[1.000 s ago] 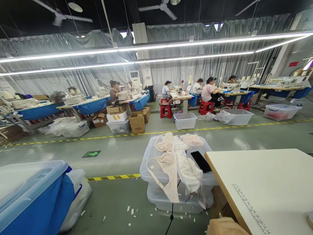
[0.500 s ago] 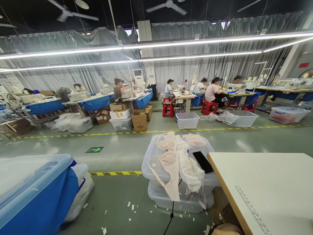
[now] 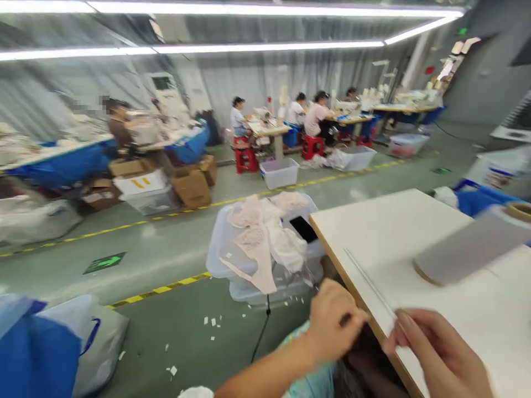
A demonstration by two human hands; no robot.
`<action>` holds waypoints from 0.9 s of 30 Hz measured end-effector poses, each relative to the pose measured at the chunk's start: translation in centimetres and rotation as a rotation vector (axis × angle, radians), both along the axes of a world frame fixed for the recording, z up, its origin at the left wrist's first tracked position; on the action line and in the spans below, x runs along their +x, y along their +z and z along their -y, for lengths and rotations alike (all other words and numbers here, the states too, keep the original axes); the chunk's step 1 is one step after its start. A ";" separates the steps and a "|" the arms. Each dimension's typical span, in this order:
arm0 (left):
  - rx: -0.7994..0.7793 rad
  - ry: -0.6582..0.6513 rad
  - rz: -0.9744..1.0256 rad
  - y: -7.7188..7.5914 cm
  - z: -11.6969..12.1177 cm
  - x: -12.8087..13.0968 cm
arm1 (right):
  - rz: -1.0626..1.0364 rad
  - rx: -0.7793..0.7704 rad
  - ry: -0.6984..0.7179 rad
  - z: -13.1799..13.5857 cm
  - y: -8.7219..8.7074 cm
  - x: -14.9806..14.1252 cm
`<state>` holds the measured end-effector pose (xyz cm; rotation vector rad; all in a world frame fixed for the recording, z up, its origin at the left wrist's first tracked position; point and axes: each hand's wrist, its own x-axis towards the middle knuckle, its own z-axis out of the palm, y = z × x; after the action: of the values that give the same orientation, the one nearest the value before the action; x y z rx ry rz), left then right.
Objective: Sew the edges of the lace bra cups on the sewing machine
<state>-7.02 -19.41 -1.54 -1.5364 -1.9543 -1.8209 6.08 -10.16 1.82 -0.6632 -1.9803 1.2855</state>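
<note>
Blurred by motion, my left hand is beside the edge of the white tabletop, its fingers curled closed. A small dark spot shows by its fingertips; what it is I cannot make out. My right hand is over the table edge with thumb and fingers pinched together; anything between them is too small to name. A ruler strip runs along the tabletop up to the right fingertips. Further right on the table lies a large pale roll with a brown core.
Left of the table, a lidded plastic bin carries a pink bra, a white bra and a black phone. Blue cloth drapes a bin at lower left. Paper scraps dot the floor; people sit at sewing tables behind.
The view has swung to the right and down, bringing the pale roll into sight. Both my hands have come up at the table edge.
</note>
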 end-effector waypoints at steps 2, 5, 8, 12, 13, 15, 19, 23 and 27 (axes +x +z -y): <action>0.007 0.019 -0.008 0.5 0.1 -0.3 | -0.011 -0.093 -0.028 0.3 1.6 -0.6; -0.006 -0.030 0.028 0.4 0.0 -0.7 | -0.045 -0.193 -0.041 0.1 2.3 -1.5; -0.032 -0.060 0.071 -0.3 0.0 -0.5 | -0.044 -0.241 -0.031 -0.2 1.7 -1.8; -0.076 -0.063 0.118 -0.9 -0.1 -0.3 | -0.047 -0.258 -0.026 -0.7 0.9 -1.7; -0.079 -0.062 0.132 -1.1 -0.1 -0.2 | -0.054 -0.266 -0.024 -0.9 0.8 -1.7; -0.091 -0.053 0.169 -1.2 -0.2 -0.2 | -0.065 -0.286 -0.021 -1.1 0.6 -1.8; -0.211 -0.018 0.250 -1.2 -0.1 -0.3 | -0.058 -0.298 -0.030 -1.4 0.3 -1.9; -0.206 -0.083 0.242 -1.2 0.1 -0.5 | -0.052 -0.306 -0.035 -1.4 0.1 -1.9; -0.199 -0.126 0.236 -1.5 0.3 -0.6 | -0.052 -0.314 -0.034 -1.4 0.1 -1.9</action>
<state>-7.62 -19.66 -3.04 -1.5957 -2.2524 -1.9928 4.15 -8.76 1.88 -0.7989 -1.7337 1.5933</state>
